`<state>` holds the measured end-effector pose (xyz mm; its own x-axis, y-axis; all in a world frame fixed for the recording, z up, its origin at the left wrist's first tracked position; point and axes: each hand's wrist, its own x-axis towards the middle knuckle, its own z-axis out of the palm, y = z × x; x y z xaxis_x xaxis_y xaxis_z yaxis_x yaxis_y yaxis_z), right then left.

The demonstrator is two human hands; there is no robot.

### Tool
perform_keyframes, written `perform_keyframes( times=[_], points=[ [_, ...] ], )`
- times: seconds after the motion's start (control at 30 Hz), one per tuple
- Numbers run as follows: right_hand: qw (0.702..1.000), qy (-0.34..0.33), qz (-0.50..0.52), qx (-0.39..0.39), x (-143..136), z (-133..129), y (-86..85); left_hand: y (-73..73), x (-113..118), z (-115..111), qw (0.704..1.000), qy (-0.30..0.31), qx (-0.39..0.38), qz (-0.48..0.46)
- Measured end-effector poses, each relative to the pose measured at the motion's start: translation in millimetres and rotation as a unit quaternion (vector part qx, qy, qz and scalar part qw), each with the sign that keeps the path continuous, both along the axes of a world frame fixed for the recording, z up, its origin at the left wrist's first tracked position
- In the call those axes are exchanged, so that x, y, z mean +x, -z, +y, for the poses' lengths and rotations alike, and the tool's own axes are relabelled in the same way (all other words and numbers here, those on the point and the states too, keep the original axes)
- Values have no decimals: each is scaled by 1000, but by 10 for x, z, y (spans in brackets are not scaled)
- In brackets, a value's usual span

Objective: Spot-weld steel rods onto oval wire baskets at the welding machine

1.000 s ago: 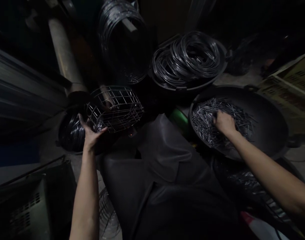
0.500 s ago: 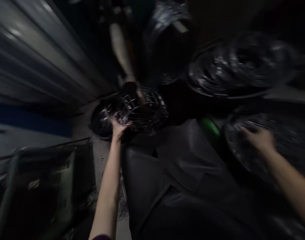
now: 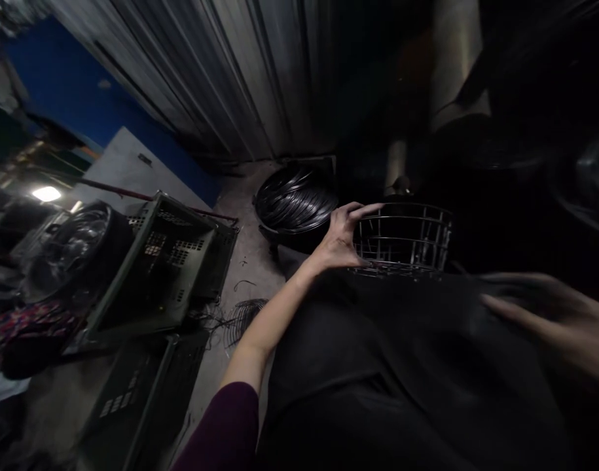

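Note:
A round wire basket of thin metal rods sits at the far edge of the black apron over my lap. My left hand grips its left side, thumb below and fingers over the upper rim. To the right, my right hand hangs above the apron, smeared by motion. Its thumb and fingers curl toward each other, apart from the basket. Whatever is between them is lost in the dark.
A black tub of dark wire stands beyond my left hand. On the left are a green plastic crate, a loose wire coil on the floor and another tub. Corrugated metal sheeting rises behind.
The view has swung left. My right hand has come out of the dark tub on the right and moved over the apron toward the wire basket. My left hand remains on the basket.

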<state>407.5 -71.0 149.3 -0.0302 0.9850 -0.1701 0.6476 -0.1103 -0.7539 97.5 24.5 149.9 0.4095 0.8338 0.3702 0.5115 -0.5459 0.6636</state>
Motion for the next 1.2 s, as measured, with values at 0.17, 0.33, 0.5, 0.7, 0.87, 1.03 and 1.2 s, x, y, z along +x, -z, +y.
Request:
perform_keyframes(
  times=[0.17, 0.33, 0.5, 0.7, 0.87, 1.03, 1.2],
  points=[
    [992, -89, 74, -56, -569, 603, -525, -138, 131, -10, 995, 11, 16, 97],
    [919, -210, -222, 250, -747, 580, -340, -127, 85, -51, 997, -20, -15, 75],
    [836, -234, -289, 404, -744, 574, -296, -93, 80, -23, 997, -29, -36, 59],
    [792, -210, -286, 497, -758, 698, -451, -108, 160, 143, 998, -26, -24, 50],
    [752, -223, -294, 546, -757, 763, -530, -105, 176, 221, 999, -25, -16, 38],
    [745, -232, -306, 546, -733, 816, -564, -142, 169, 248, 998, -25, -26, 45],
    [761, -232, -289, 533, -701, 869, -534, -196, 194, 288, 997, -32, -32, 54]
  ],
)
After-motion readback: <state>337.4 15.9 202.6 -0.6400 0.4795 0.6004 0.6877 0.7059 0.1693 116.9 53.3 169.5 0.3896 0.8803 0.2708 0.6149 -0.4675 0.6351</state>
